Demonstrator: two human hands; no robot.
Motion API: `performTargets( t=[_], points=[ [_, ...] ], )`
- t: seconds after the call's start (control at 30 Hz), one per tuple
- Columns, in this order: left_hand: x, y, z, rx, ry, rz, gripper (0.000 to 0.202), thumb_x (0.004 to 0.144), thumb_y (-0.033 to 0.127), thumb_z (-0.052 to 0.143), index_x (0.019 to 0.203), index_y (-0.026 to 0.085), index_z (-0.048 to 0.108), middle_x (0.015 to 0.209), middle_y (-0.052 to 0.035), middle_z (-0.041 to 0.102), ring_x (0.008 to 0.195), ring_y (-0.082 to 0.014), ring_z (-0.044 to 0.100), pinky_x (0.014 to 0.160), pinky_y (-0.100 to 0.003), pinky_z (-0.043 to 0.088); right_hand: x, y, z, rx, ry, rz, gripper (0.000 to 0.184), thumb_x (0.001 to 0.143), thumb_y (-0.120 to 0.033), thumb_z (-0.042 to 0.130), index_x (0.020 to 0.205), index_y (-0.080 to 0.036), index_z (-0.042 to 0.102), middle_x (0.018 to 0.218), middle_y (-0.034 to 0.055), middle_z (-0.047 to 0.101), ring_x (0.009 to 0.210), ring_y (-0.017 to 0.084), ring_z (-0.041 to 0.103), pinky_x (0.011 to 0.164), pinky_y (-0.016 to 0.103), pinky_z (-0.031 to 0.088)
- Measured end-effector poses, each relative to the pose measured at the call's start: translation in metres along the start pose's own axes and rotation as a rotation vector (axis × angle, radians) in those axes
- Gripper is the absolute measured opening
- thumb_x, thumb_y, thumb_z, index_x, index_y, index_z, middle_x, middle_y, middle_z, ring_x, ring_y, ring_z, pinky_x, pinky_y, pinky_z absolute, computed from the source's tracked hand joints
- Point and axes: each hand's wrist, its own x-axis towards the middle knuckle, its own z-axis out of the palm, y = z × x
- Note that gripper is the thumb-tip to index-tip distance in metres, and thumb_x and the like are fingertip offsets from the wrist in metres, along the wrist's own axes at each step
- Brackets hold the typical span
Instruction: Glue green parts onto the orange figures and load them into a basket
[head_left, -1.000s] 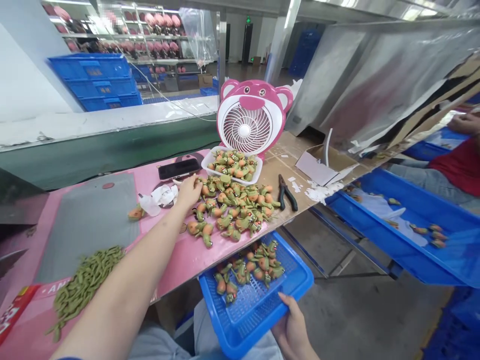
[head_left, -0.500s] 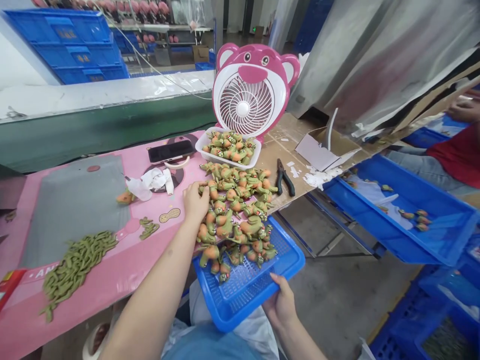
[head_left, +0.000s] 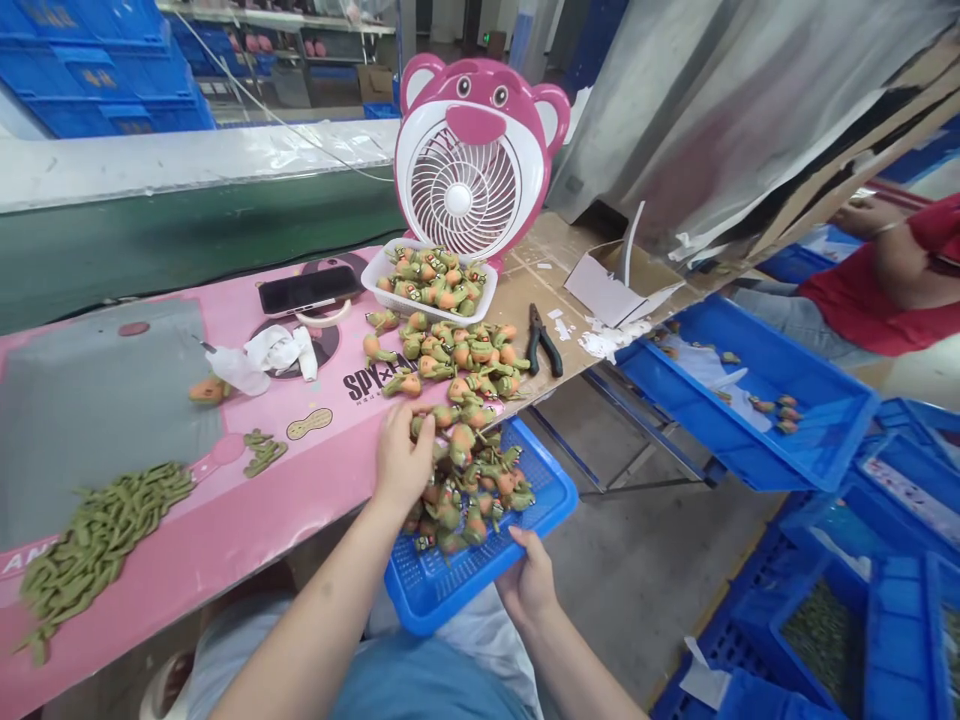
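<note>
My left hand [head_left: 405, 458] lies at the near edge of the pink table mat [head_left: 247, 500], fingers curved over a heap of orange and green toy figures [head_left: 450, 365], some of which hang over the edge. Below the edge my right hand [head_left: 529, 580] grips the near rim of a blue perforated tray [head_left: 442, 585], held under the table edge. Several figures [head_left: 472, 490] lie piled in the tray. More of them fill a white dish [head_left: 431, 278] behind the heap.
A pink bear-shaped fan [head_left: 472, 160] stands at the back, a phone [head_left: 309, 290] and crumpled white paper [head_left: 262, 355] to its left, pliers [head_left: 541, 340] to the right. Green pods [head_left: 90, 540] lie at the left. Blue bins [head_left: 757, 400] and a person in red [head_left: 892, 285] are at the right.
My left hand has swept from the far side of the heap back to the table edge, pulling figures off into the tray. The tray holds more figures now.
</note>
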Motion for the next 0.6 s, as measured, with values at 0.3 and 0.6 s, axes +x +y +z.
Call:
performTargets(
  t=[0.3,0.6],
  points=[
    [-0.025,0.013,-0.031,-0.014,-0.297,0.241,0.019,0.082,0.026,0.044,0.091,0.020,0.059,0.089,-0.0040,0.065,0.083,-0.0163,0.061,0.074,-0.029,0.051,0.000,-0.002,0.000,0.087,0.029,0.076,0.081,0.035,-0.026,0.071,0.112,-0.015,0.050,0.074,0.0010,0.066,0.076,0.027,0.061,0.069,0.038,0.050],
    [0.150,-0.041,-0.039,0.159,0.021,0.146,0.017,0.072,0.015,0.055,0.088,0.023,0.056,0.101,-0.0087,0.058,0.103,-0.0304,0.050,0.090,-0.052,0.039,0.011,-0.001,-0.018,0.053,0.013,0.003,0.059,0.046,-0.031,0.071,0.101,-0.016,0.057,0.084,0.0035,0.066,0.082,0.028,0.061,0.070,0.039,0.051]
  ],
)
